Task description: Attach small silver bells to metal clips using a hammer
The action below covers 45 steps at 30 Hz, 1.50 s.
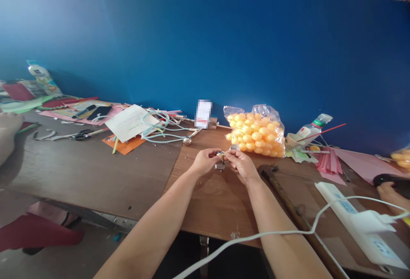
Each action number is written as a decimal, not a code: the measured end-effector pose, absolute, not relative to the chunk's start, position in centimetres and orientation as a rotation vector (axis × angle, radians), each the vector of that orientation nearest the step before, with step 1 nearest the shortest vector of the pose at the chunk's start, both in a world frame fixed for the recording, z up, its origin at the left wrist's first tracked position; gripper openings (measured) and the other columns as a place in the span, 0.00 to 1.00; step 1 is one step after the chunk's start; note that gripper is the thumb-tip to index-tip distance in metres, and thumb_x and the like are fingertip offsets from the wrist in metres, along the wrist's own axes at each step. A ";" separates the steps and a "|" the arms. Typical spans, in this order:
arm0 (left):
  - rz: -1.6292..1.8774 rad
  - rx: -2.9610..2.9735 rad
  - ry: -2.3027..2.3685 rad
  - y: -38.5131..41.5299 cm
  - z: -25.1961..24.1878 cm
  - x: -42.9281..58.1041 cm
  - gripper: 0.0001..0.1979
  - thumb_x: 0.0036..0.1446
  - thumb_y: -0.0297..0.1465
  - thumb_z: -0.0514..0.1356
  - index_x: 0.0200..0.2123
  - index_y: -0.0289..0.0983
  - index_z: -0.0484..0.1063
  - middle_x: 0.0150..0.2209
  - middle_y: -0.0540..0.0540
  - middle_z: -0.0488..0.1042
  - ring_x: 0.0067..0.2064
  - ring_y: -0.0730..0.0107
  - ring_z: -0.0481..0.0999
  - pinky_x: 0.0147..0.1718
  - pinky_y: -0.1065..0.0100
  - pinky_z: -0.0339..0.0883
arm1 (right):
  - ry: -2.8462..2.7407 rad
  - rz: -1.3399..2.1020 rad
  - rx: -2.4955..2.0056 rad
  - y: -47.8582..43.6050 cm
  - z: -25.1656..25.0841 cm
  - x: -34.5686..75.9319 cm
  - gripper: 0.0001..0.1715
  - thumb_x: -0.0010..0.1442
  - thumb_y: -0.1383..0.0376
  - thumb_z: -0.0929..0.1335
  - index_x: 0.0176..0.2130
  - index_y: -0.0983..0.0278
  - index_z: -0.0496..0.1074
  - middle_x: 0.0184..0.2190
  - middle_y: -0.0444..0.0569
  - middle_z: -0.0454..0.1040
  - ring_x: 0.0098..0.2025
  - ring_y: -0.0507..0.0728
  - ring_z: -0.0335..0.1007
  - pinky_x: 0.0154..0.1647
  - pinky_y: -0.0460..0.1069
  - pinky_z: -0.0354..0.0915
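Note:
A small shiny metallic piece [220, 154] is pinched between my two hands above the brown table [211, 202]. My left hand [205, 161] holds it from the left with closed fingertips. From the right, my right hand [241, 163] closes its thumb and fingers at the same piece; its fine details are too small to tell. Just below the fingers is a small whitish item [220, 166]. Behind my right hand stands a clear bag of orange balls [256, 133]. A round silvery ball [187, 141] lies to the left, beside a pale blue cord [166, 140].
A white power strip [352, 223] and its white cable [243, 239] cross the right side, over my right forearm. A brown stick [282, 193] lies beside that forearm. Scissors [83, 134] and papers [131, 123] lie left. Another person's hand [389, 193] shows at far right.

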<state>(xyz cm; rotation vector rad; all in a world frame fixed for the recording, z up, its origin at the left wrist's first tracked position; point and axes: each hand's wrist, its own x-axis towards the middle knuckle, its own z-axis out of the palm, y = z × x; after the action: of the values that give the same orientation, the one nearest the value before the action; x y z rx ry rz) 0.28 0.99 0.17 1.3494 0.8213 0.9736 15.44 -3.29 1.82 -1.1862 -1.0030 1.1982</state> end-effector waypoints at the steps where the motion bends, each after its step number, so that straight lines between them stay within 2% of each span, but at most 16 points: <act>1: 0.972 1.359 0.825 1.0 0.2 0.3 0.20 0.48 0.35 0.66 0.45 0.31 0.75 0.40 0.38 0.79 0.39 0.62 0.78 0.39 0.65 0.71 | -1.004 1.196 -1.189 -3.3 1.8 15.4 0.18 0.43 0.56 0.75 0.31 0.64 0.73 0.25 0.45 0.73 0.17 0.44 0.48 0.15 0.42 0.40; 12: 0.973 1.428 0.818 1.0 0.2 0.3 0.18 0.50 0.33 0.65 0.44 0.31 0.76 0.41 0.37 0.79 0.41 0.59 0.78 0.40 0.63 0.71 | -0.994 1.229 -1.192 -3.3 1.8 15.5 0.18 0.42 0.57 0.76 0.30 0.65 0.72 0.25 0.45 0.73 0.17 0.43 0.48 0.15 0.42 0.41; 29: 0.949 1.391 0.764 1.0 0.0 0.3 0.17 0.49 0.35 0.66 0.43 0.33 0.77 0.37 0.41 0.80 0.36 0.66 0.78 0.38 0.67 0.71 | -1.068 1.239 -1.178 -3.4 2.1 15.8 0.19 0.43 0.56 0.76 0.32 0.66 0.73 0.24 0.45 0.72 0.17 0.44 0.48 0.14 0.42 0.42; 45: 0.945 1.385 0.785 0.9 0.2 0.3 0.17 0.49 0.34 0.65 0.43 0.32 0.77 0.38 0.40 0.79 0.37 0.65 0.78 0.38 0.67 0.71 | -1.097 1.257 -1.189 -3.6 2.4 15.8 0.18 0.43 0.56 0.76 0.30 0.65 0.74 0.25 0.46 0.72 0.17 0.44 0.49 0.14 0.43 0.43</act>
<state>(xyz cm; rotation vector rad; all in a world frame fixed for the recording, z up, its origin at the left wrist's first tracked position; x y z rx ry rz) 0.27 0.93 0.18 1.3849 0.7849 0.9454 15.84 -3.64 2.42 -1.1887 -1.0966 1.2575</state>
